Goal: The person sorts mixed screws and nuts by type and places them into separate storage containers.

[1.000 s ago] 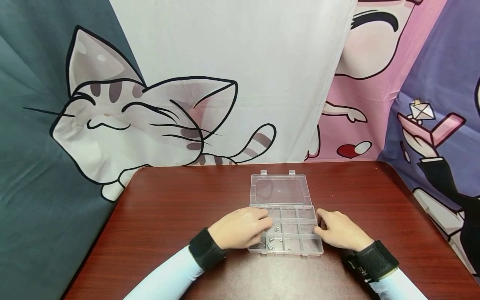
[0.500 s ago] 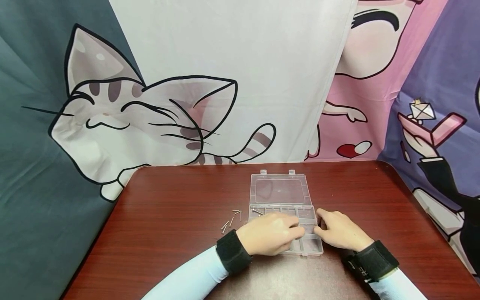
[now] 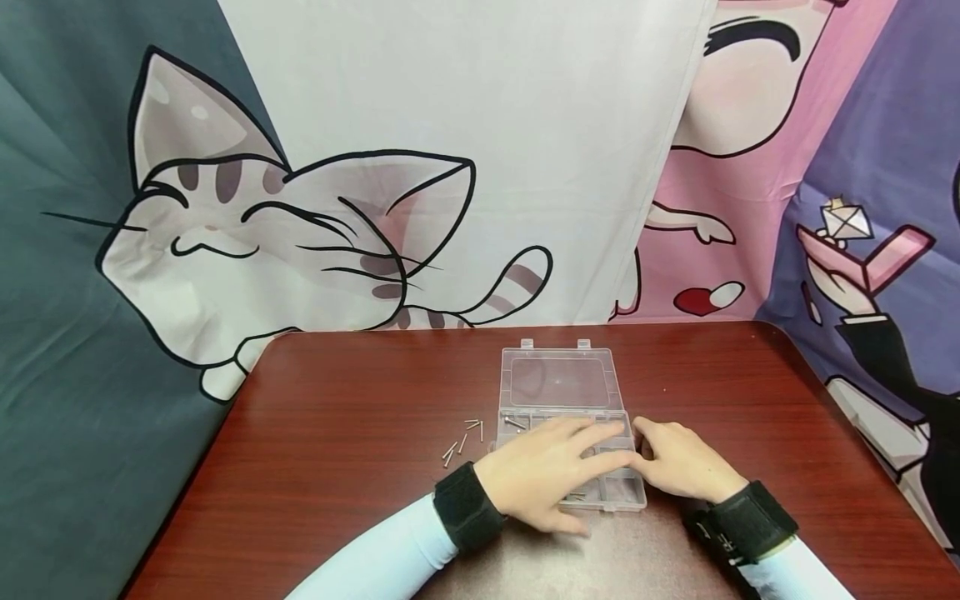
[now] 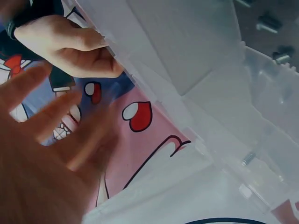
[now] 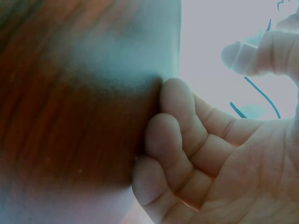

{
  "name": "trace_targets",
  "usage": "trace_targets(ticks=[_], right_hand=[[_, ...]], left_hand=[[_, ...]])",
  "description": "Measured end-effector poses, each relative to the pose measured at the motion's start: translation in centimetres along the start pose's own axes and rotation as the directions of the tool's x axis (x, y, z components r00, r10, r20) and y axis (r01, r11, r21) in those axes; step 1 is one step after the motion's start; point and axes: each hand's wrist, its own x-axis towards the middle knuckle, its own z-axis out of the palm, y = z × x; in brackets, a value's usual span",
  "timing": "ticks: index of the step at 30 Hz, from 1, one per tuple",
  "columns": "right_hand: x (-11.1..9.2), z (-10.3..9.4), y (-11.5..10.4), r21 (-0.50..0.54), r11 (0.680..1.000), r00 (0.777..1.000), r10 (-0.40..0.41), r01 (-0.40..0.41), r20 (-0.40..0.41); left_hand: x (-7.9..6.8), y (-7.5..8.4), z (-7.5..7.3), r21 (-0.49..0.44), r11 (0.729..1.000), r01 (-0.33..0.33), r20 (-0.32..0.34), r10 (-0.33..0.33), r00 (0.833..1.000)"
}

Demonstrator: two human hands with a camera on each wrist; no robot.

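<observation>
A clear plastic compartment box [image 3: 626, 493] stands on the table, its lid [image 3: 561, 379] folded back away from me. My left hand [image 3: 543, 475] hovers over the box with fingers spread and nothing in it, hiding most of the left and middle compartments. At the box's right side my right hand [image 3: 682, 458] grips the edge with thumb and curled fingers. A screw [image 3: 514, 423] lies in the back left compartment, and small metal pieces [image 3: 575, 496] show at the front. The left wrist view shows a short screw [image 4: 248, 158] and several bolts [image 4: 268, 23] through the plastic.
Several loose screws [image 3: 462, 442] lie on the reddish-brown table [image 3: 360, 392] left of the box, near my left wrist. Behind the table's far edge hangs a printed cloth [image 3: 480, 100] with a cartoon cat.
My left hand has moved right across the box from its left compartments, and its fingers have spread apart. The loose screws on the left have come into sight. My right hand stays put.
</observation>
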Motion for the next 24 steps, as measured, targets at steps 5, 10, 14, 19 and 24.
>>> trace_targets(ticks=[5, 10, 14, 19, 24], right_hand=[[0.0, 0.0, 0.0, 0.001, 1.000, 1.000, 0.011, -0.011, 0.003], [0.1, 0.1, -0.1, -0.014, 1.000, 1.000, 0.019, -0.019, 0.001], [0.0, 0.1, 0.0, -0.011, 1.000, 1.000, 0.008, -0.008, -0.006], [0.0, 0.1, 0.1, -0.015, 1.000, 1.000, -0.002, 0.002, -0.018], [0.1, 0.2, 0.2, -0.017, 1.000, 1.000, 0.005, -0.005, -0.013]], left_hand=[[-1.0, 0.0, 0.0, -0.011, 0.997, 0.081, 0.083, -0.080, 0.993], [-2.4, -1.0, 0.0, -0.022, 0.992, 0.122, 0.063, -0.120, 0.991], [-3.8, -2.3, -0.1, -0.036, 0.984, 0.172, 0.036, -0.171, 0.985], [-5.9, -4.2, -0.5, -0.045, 0.969, 0.242, 0.001, -0.243, 0.970], [-8.1, -6.2, -0.6, -0.042, 0.957, 0.286, -0.021, -0.287, 0.958]])
